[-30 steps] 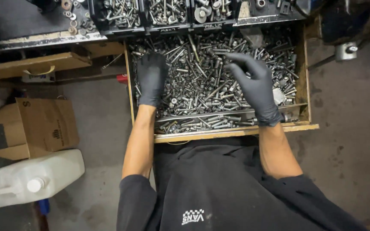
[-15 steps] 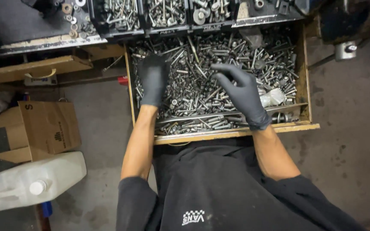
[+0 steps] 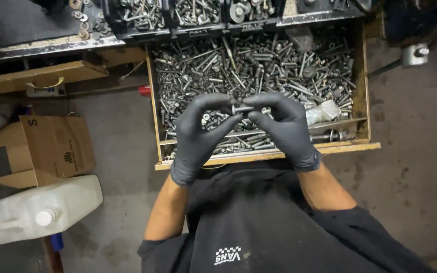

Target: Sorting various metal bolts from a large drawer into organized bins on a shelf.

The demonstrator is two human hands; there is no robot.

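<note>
Gloved left hand point(image 3: 198, 134) and right hand point(image 3: 284, 129) pinch one bolt point(image 3: 242, 108) above drawer point(image 3: 360, 101)

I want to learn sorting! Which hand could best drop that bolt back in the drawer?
Probably either: left hand and right hand both pinch the bolt, directly above the drawer.

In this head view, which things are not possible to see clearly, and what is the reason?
- Bolt, head view: fingertips of left hand and right hand cover both ends, so its length and head cannot be told.
- Wooden drawer: its bottom is buried under loose bolts.
- Black bins: cut off by the top edge.
- Cardboard box: its inside faces away.
</note>
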